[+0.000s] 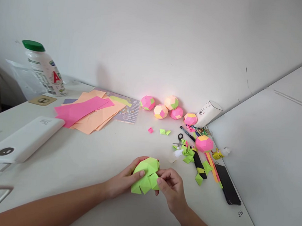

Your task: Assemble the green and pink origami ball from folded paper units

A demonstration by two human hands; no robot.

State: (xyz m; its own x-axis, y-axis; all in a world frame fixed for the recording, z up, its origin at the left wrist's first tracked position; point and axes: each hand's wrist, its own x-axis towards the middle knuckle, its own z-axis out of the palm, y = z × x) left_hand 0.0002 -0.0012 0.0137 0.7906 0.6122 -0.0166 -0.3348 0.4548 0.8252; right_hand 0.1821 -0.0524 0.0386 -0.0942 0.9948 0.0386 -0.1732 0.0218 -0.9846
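A green faceted paper ball (147, 177), partly formed with gaps between its folded pieces, is held just above the white table. My left hand (126, 179) wraps around its left side, the thumb pressing on the near face. On the ball's right edge, my right hand (170, 187) pinches a green flap between thumb and fingers. Several loose folded green paper pieces (188, 152) lie in a pile to the right, beside small scissors (179, 140) and a little white glue bottle (178, 152). The far side of the ball is hidden.
Pink and orange paper balls (160, 111) sit along the wall, near a white tube (208, 113). To the left are paper sheets (92, 114), a white power bank (24, 139) and a bottle (45, 69). A phone (227, 184) and a black-handled cutter (198, 163) lie right.
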